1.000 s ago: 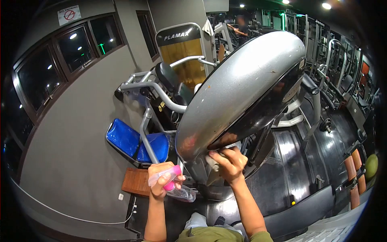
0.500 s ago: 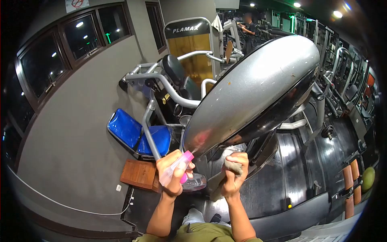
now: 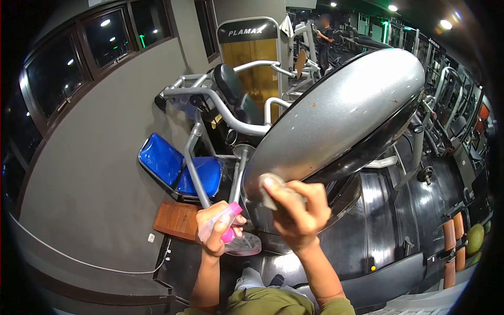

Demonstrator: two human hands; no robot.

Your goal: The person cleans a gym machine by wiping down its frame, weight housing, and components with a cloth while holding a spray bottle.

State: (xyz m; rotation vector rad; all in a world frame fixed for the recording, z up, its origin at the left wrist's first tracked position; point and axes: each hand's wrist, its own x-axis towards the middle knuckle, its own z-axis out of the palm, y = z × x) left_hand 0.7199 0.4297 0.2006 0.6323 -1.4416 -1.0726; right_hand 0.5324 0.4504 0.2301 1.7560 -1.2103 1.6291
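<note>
My left hand (image 3: 214, 227) is closed around the neck of a clear spray bottle (image 3: 244, 245) with a pink nozzle, held low in front of the machine. A folded greyish cloth (image 3: 272, 193) is pinched in my right hand (image 3: 303, 215), whose fingers press it to the lower end of a silver machine cover (image 3: 336, 110). The cover is large, rounded and glossy, with a black side and a few small rust-coloured marks. Motion slightly blurs the cloth, and my fingers hide part of it.
A blue folding chair (image 3: 160, 160) and a wooden box (image 3: 177, 219) stand by the grey wall at left. Behind the cover is a machine with grey tubing (image 3: 220, 110). A person (image 3: 325, 42) stands far back. A black padded bench (image 3: 378, 278) lies low at right.
My right hand has moved up and left, bringing the cloth onto the cover's lower end. My left hand with the spray bottle has shifted slightly left and down; the spray at its nozzle is gone.
</note>
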